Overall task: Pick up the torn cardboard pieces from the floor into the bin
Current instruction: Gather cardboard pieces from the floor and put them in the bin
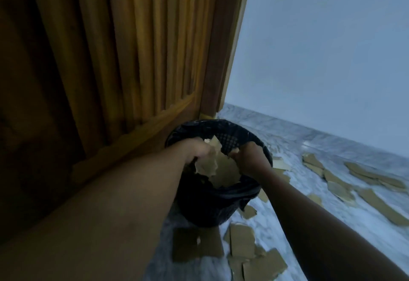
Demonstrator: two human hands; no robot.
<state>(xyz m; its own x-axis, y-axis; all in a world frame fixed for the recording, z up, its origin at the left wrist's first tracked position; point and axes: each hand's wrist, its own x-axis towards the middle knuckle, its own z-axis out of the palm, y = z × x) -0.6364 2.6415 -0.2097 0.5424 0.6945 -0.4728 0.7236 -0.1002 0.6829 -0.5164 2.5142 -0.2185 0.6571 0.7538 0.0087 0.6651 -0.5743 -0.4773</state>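
A black mesh bin [238,139] lined with a dark bag stands on the marble floor beside a wooden door. Both hands are over its mouth. My left hand [195,149] grips a torn cardboard piece [208,165] at the bin's left rim. My right hand [251,159] is closed at the right rim, and torn cardboard [225,171] lies between the two hands inside the bin. Several torn cardboard pieces lie on the floor: a large one [197,244] in front of the bin, others [242,241] to its right, and more [338,188] farther right along the wall.
A ribbed wooden door [115,59] fills the left and stands right behind the bin. A pale wall [321,59] with a marble skirting [332,135] runs along the right. The floor [309,194] is white marble.
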